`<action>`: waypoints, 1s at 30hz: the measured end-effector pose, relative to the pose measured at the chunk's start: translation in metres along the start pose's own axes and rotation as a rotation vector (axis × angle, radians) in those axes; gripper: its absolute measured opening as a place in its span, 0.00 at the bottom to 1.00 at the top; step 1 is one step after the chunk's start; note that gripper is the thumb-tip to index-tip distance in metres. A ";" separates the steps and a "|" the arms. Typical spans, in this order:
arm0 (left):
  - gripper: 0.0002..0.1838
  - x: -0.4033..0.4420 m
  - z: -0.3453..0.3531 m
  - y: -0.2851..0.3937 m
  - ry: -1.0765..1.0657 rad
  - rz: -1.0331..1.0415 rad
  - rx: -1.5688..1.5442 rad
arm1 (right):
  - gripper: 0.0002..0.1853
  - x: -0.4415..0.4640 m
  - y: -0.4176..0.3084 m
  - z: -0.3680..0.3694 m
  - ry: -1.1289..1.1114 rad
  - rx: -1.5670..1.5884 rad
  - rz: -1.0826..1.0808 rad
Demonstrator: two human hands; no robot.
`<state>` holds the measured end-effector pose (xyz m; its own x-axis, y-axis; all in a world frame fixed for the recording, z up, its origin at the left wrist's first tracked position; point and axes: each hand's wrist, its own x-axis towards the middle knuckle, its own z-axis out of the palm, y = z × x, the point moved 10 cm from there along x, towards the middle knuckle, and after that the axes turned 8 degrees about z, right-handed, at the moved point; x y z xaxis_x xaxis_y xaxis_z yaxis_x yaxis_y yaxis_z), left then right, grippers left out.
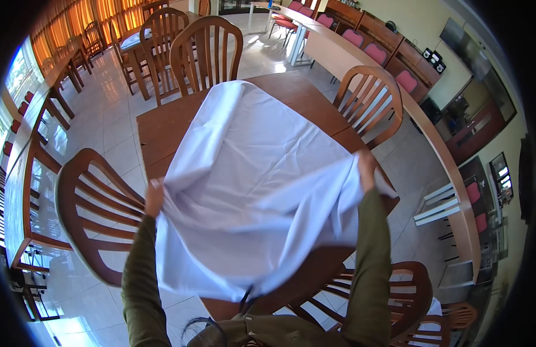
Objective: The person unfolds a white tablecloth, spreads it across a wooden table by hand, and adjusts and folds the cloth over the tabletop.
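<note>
A white cloth [250, 156] lies loosely over a brown wooden table [164, 124], wrinkled, with its near part lifted and blurred by motion. At the cloth's left edge, my left hand [154, 198] is closed on the fabric. My right hand [366, 168] grips the cloth's right side near the table's right corner. Folds run between the two hands, and the near edge of the cloth sags close to my body. Bare wood shows at the table's far left, far right and near right.
Wooden chairs stand around the table: one at the left [86, 202], one at the far side [207, 52], one at the right [372, 104] and one at the near right [409, 295]. A long pale counter [418, 118] runs along the right.
</note>
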<state>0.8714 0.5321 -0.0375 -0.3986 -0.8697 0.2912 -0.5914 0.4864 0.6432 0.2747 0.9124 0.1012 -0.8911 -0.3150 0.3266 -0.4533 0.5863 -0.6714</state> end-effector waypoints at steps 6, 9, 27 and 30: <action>0.13 0.087 -0.164 0.085 0.557 -0.088 -0.864 | 0.15 0.084 -0.193 -0.157 0.467 0.278 -0.410; 0.13 0.087 -0.213 0.126 0.631 0.064 -0.691 | 0.08 0.097 -0.192 -0.201 0.421 0.285 -0.450; 0.14 -0.220 -0.413 0.197 1.072 0.700 0.776 | 0.10 -0.101 -0.077 -0.482 0.999 -0.108 -0.644; 0.14 -0.294 -0.464 0.128 1.171 0.421 0.161 | 0.12 -0.155 -0.036 -0.542 1.226 -0.036 -0.717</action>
<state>1.2379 0.8114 0.2876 0.2355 -0.1573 0.9590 -0.6812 0.6771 0.2784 0.4183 1.3443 0.4357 0.0844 0.2781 0.9568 -0.7910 0.6027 -0.1053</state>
